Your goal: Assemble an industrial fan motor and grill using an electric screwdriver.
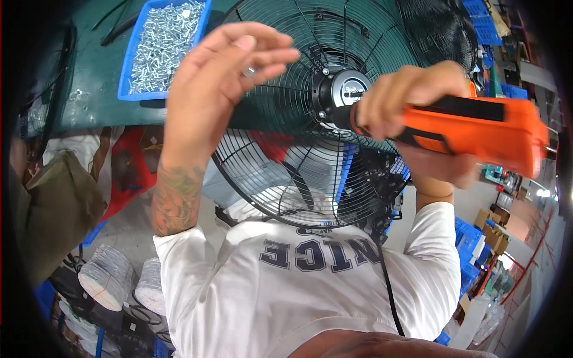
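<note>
My right hand (pixel 412 98) grips an orange and black power screwdriver (pixel 507 134). Its black nose points left, at the edge of the silver-capped motor (pixel 348 89) in the middle of a round black wire fan grille (pixel 286 179). Whether the tip touches a screw there is hidden. Bolt heads show around the motor's black mount. My left hand (pixel 206 77) is raised over the grille's left side with curled fingers, slightly blurred. A small shiny metal piece, like a screw (pixel 249 71), shows between those fingers. Beside this hand lies a blue tray (pixel 124 83) full of silver screws (pixel 164 51).
The green worktable (pixel 89 101) carries the tray and part of the grille, which overhangs the near edge toward my body. Another dark fan grille (pixel 439 30) stands at the far right. White rolls (pixel 107 277) sit low at the left. Blue crates (pixel 468 250) stand at the right.
</note>
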{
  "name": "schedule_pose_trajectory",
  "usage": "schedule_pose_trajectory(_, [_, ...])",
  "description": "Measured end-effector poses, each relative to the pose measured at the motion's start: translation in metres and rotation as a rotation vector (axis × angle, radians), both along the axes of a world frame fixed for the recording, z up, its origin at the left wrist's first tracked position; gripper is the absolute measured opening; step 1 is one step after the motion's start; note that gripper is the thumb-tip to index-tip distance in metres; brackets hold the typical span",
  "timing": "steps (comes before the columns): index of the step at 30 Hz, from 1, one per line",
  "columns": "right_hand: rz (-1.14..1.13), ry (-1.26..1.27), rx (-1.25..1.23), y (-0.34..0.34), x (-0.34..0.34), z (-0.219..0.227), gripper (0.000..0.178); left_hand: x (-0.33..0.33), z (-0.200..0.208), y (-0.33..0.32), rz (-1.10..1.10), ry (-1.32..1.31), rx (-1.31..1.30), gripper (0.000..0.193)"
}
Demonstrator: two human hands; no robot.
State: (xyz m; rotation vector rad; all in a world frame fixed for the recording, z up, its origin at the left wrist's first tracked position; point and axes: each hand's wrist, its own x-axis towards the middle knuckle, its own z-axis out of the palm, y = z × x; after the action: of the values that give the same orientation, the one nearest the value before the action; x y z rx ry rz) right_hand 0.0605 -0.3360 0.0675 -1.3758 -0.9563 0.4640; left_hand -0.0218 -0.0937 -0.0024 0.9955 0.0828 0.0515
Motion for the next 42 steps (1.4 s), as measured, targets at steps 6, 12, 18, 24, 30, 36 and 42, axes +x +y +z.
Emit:
schedule_pose_trajectory(6, [0.279, 0.007, 0.295, -0.012, 0.003, 0.041, 0.069, -0.021, 0.016, -0.057, -0.331, 0.161, -0.202, 0.056])
schedule_pose_trajectory(12, [0.303, -0.115, 0.274, -0.029, -0.013, 0.056, 0.062, -0.031, 0.027, -0.080, -0.383, 0.200, -0.194, 0.058])
schedule_pose_trajectory(18, [0.271, -0.108, 0.298, -0.039, -0.020, 0.047, 0.066, -0.035, 0.028, -0.090, -0.438, 0.206, -0.168, 0.058])
schedule_pose_trajectory(24, [0.268, -0.125, 0.317, -0.043, -0.022, 0.038, 0.068, -0.038, 0.027, -0.097, -0.427, 0.224, -0.120, 0.056])
schedule_pose_trajectory(30, [0.297, -0.097, 0.297, -0.045, -0.018, 0.033, 0.068, -0.042, 0.024, -0.103, -0.374, 0.156, -0.088, 0.056])
schedule_pose_trajectory(36, [0.239, 0.041, 0.335, -0.054, -0.016, 0.030, 0.070, -0.039, 0.020, -0.101, -0.413, -0.078, -0.019, 0.068])
schedule_pose_trajectory(42, [0.257, 0.132, 0.327, -0.050, -0.008, 0.029, 0.068, -0.039, 0.021, -0.100, -0.437, -0.046, 0.015, 0.081])
